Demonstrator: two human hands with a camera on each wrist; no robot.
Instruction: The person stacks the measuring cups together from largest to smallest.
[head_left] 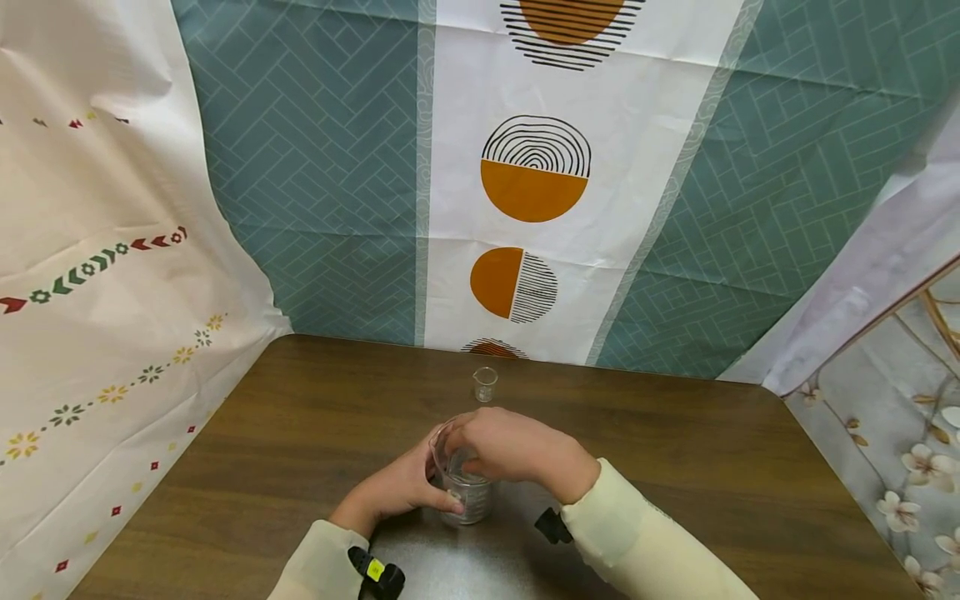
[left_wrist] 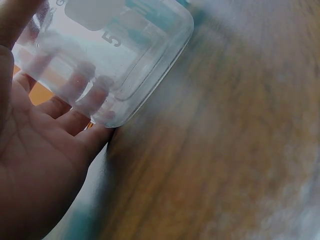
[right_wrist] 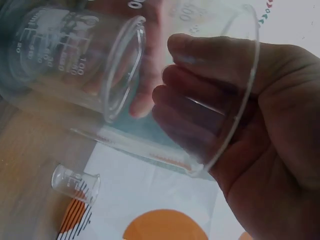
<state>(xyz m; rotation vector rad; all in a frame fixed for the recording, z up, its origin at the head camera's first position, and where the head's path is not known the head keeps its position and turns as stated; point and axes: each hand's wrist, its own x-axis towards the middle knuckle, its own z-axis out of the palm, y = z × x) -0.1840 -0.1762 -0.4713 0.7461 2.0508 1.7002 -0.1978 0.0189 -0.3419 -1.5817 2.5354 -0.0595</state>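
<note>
A large clear glass beaker point(head_left: 474, 507) stands on the table in front of me, its mouth tilted a little in the head view. My left hand point(head_left: 399, 490) grips its side, thumb in front and fingers behind; the left wrist view shows those fingers through the glass of the large beaker point(left_wrist: 150, 50). Inside it sits a smaller beaker point(right_wrist: 65, 55) with white markings up to 100. My right hand point(head_left: 517, 446) reaches through the large beaker's mouth. Its thumb and fingers extend toward the smaller beaker's rim, with a gap between them in the right wrist view.
Farther back on the brown wooden table point(head_left: 675, 450) stands a tiny beaker point(head_left: 485, 385). A patterned teal and white cloth point(head_left: 337, 167) hangs behind the table. Pale printed cloths hang at the left and right sides.
</note>
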